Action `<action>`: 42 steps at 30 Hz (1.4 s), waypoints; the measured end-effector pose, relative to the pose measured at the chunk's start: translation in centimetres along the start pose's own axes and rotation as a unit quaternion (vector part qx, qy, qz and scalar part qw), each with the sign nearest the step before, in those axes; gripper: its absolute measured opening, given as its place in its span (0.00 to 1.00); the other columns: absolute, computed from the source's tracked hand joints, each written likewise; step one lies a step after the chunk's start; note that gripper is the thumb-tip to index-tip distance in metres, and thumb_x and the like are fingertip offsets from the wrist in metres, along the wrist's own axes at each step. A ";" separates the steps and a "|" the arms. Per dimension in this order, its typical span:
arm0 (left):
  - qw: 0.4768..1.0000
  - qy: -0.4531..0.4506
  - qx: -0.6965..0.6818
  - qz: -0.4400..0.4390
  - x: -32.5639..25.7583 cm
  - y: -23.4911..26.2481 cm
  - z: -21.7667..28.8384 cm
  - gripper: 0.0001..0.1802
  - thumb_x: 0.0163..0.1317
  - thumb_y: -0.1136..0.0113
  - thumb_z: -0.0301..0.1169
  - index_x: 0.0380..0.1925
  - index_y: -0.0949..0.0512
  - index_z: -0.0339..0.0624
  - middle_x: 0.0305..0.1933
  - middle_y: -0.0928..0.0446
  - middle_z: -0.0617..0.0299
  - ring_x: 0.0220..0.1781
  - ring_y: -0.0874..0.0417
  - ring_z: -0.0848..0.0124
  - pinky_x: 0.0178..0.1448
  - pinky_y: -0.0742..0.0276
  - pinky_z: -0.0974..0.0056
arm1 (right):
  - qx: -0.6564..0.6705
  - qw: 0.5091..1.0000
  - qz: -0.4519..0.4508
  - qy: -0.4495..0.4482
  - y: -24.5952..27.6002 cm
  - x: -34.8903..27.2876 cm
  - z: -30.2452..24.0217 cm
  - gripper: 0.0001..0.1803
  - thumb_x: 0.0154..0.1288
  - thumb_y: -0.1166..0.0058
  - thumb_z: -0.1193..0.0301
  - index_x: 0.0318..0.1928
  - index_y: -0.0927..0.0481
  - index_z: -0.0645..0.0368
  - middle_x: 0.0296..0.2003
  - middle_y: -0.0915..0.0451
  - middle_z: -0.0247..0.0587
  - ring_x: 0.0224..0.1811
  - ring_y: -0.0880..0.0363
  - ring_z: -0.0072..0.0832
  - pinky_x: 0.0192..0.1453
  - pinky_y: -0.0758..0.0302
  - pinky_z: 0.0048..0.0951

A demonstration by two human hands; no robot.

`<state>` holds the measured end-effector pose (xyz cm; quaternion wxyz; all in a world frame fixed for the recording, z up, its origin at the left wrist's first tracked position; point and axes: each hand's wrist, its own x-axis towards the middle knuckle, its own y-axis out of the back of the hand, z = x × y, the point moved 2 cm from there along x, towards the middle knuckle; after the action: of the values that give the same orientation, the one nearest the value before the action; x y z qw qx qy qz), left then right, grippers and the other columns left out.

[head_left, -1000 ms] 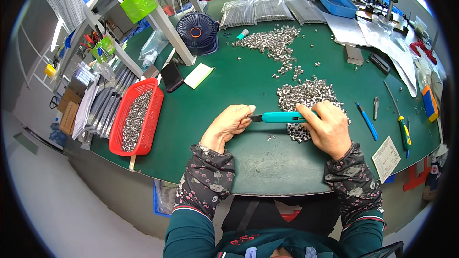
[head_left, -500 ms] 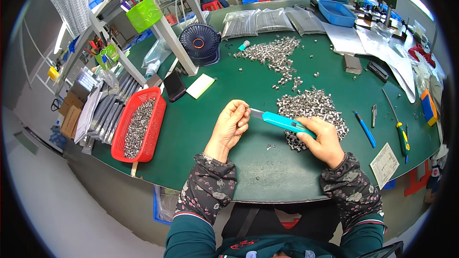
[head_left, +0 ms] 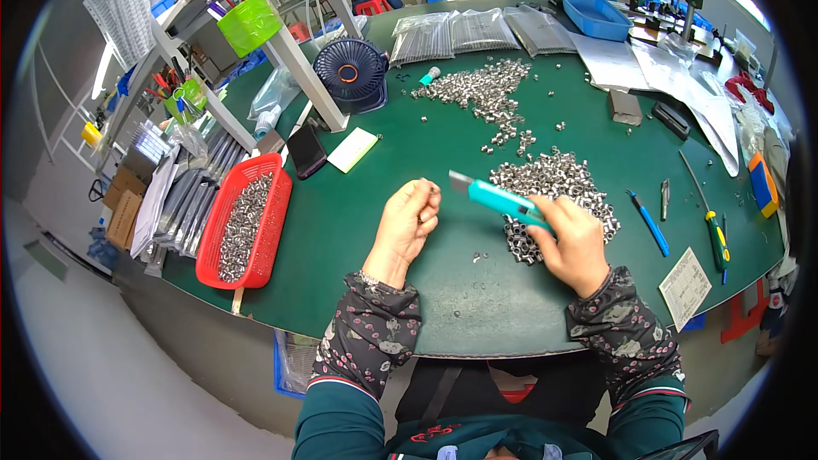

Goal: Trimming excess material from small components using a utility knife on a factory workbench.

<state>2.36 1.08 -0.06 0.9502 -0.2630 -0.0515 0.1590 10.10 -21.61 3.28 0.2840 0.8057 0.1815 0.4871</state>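
Head view: right hand fingers grip teal knife.

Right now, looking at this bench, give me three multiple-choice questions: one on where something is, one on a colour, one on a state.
1. Where is the red basket of small metal parts?
A. On the person's left
B. On the person's right
C. Behind the fan

2. What colour is the utility knife handle?
A. Yellow
B. Teal
C. Black

3. How is the left hand?
A. Flat on the table
B. Fingers curled, pinched together
C. Gripping the knife

Answers: 1 A, it sits at the green table's left edge. 2 B, the handle in the right hand is teal. 3 B, its fingers are closed near the blade tip; whether it holds a part cannot be seen.
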 end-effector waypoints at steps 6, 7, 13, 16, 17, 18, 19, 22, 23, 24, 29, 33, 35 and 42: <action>0.983 -0.040 -0.100 0.149 0.1 1.3 0.8 0.09 0.63 0.52 0.34 0.28 0.32 0.41 0.26 0.32 0.62 0.18 0.38 0.79 0.14 0.47 0.78 | -0.135 0.981 -0.020 0.141 -0.6 0.0 -0.3 0.18 0.44 0.47 0.76 0.41 0.25 0.56 0.21 0.35 0.33 0.23 0.33 0.27 0.25 0.35 0.28; 0.982 -0.037 -0.105 0.153 0.1 1.3 0.8 0.09 0.63 0.52 0.34 0.28 0.32 0.42 0.26 0.32 0.61 0.19 0.38 0.79 0.14 0.47 0.78 | -0.151 0.978 -0.038 0.139 -0.9 -0.3 -0.2 0.17 0.44 0.49 0.75 0.40 0.25 0.56 0.21 0.35 0.32 0.23 0.33 0.26 0.24 0.35 0.27; 0.980 -0.025 -0.147 0.131 0.3 1.4 0.7 0.07 0.61 0.51 0.32 0.27 0.31 0.42 0.28 0.30 0.58 0.19 0.37 0.77 0.13 0.46 0.78 | -0.140 0.980 -0.026 0.139 -0.8 -0.3 -0.1 0.17 0.43 0.46 0.77 0.39 0.23 0.56 0.21 0.35 0.34 0.23 0.33 0.28 0.23 0.35 0.28; 0.978 -0.006 -0.183 0.098 0.1 1.5 1.2 0.05 0.58 0.52 0.29 0.28 0.31 0.40 0.27 0.31 0.58 0.18 0.38 0.76 0.12 0.47 0.77 | -0.085 0.990 0.060 0.100 0.1 0.8 -0.8 0.17 0.43 0.46 0.78 0.38 0.23 0.55 0.20 0.35 0.35 0.21 0.33 0.30 0.22 0.35 0.29; 0.982 -0.007 -0.158 0.102 0.1 0.8 1.3 0.06 0.59 0.51 0.30 0.27 0.31 0.40 0.25 0.33 0.61 0.18 0.38 0.77 0.12 0.49 0.78 | -0.065 0.992 0.089 0.067 0.6 0.9 -0.9 0.17 0.42 0.45 0.77 0.38 0.23 0.55 0.20 0.35 0.35 0.21 0.33 0.30 0.23 0.34 0.29; 0.990 -0.007 -0.108 0.096 0.1 0.3 1.2 0.07 0.60 0.51 0.31 0.28 0.30 0.40 0.24 0.35 0.64 0.18 0.40 0.79 0.13 0.50 0.78 | -0.092 0.991 0.044 0.089 0.6 0.8 -0.7 0.19 0.41 0.43 0.77 0.40 0.24 0.55 0.21 0.33 0.35 0.23 0.31 0.31 0.24 0.33 0.29; 0.994 -0.007 -0.057 0.088 -0.1 -0.1 1.0 0.07 0.61 0.50 0.32 0.29 0.30 0.40 0.23 0.37 0.66 0.18 0.41 0.80 0.14 0.50 0.79 | -0.133 0.984 -0.027 0.116 -0.2 0.2 0.0 0.19 0.42 0.43 0.76 0.40 0.25 0.54 0.22 0.34 0.34 0.23 0.30 0.28 0.24 0.32 0.28; 0.997 0.035 0.056 0.026 -0.3 -0.4 0.4 0.07 0.59 0.46 0.31 0.31 0.27 0.39 0.18 0.37 0.73 0.21 0.37 0.83 0.17 0.46 0.81 | -0.063 0.998 0.023 0.021 0.3 0.5 0.0 0.19 0.43 0.41 0.75 0.40 0.25 0.54 0.23 0.33 0.36 0.24 0.29 0.31 0.25 0.31 0.30; 0.997 0.037 0.056 0.026 -0.5 -0.9 0.2 0.07 0.59 0.46 0.31 0.31 0.27 0.39 0.18 0.37 0.73 0.21 0.37 0.83 0.17 0.46 0.81 | -0.052 0.996 0.066 -0.016 0.5 0.7 0.1 0.19 0.43 0.41 0.75 0.41 0.25 0.54 0.23 0.33 0.37 0.24 0.29 0.33 0.26 0.31 0.31; 0.979 0.027 0.200 0.028 -0.6 -2.0 -0.1 0.07 0.58 0.45 0.31 0.31 0.25 0.39 0.20 0.34 0.73 0.23 0.35 0.84 0.22 0.42 0.80 | -0.051 0.994 0.098 -0.014 0.8 0.7 0.4 0.20 0.44 0.41 0.76 0.42 0.26 0.55 0.23 0.32 0.37 0.24 0.29 0.34 0.26 0.31 0.32; 0.843 -0.091 0.528 -0.049 -0.6 -4.9 -2.4 0.08 0.49 0.40 0.24 0.31 0.22 0.40 0.23 0.31 0.69 0.24 0.32 0.81 0.30 0.34 0.73 | -0.040 0.991 0.123 -0.015 1.1 0.5 0.5 0.22 0.43 0.40 0.76 0.44 0.26 0.56 0.24 0.31 0.37 0.24 0.29 0.33 0.26 0.31 0.31; 0.773 -0.129 0.616 -0.079 -0.2 -6.1 -3.5 0.08 0.47 0.41 0.25 0.30 0.23 0.42 0.23 0.32 0.61 0.24 0.28 0.68 0.30 0.32 0.64 | -0.036 0.993 0.110 -0.021 0.9 0.4 0.4 0.22 0.43 0.40 0.77 0.44 0.25 0.56 0.26 0.29 0.39 0.25 0.27 0.35 0.28 0.30 0.31; 0.766 -0.130 0.625 -0.081 -0.1 -6.2 -3.5 0.07 0.47 0.41 0.25 0.29 0.23 0.42 0.23 0.32 0.61 0.25 0.28 0.66 0.30 0.31 0.64 | -0.032 0.993 0.115 -0.019 1.0 0.5 0.6 0.22 0.43 0.40 0.77 0.44 0.25 0.56 0.26 0.29 0.39 0.25 0.27 0.35 0.28 0.30 0.31; 0.835 -0.094 0.538 -0.061 0.3 -4.8 -2.6 0.04 0.53 0.43 0.25 0.29 0.27 0.38 0.22 0.35 0.69 0.21 0.35 0.79 0.22 0.39 0.74 | -0.035 0.994 0.099 -0.018 0.9 0.8 0.3 0.20 0.44 0.41 0.75 0.43 0.26 0.56 0.24 0.31 0.38 0.24 0.28 0.34 0.26 0.31 0.31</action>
<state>4.46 -3.98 0.24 0.9402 0.3097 -0.0631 0.1273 10.74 -21.96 4.30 0.2657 0.8178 0.0780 0.5045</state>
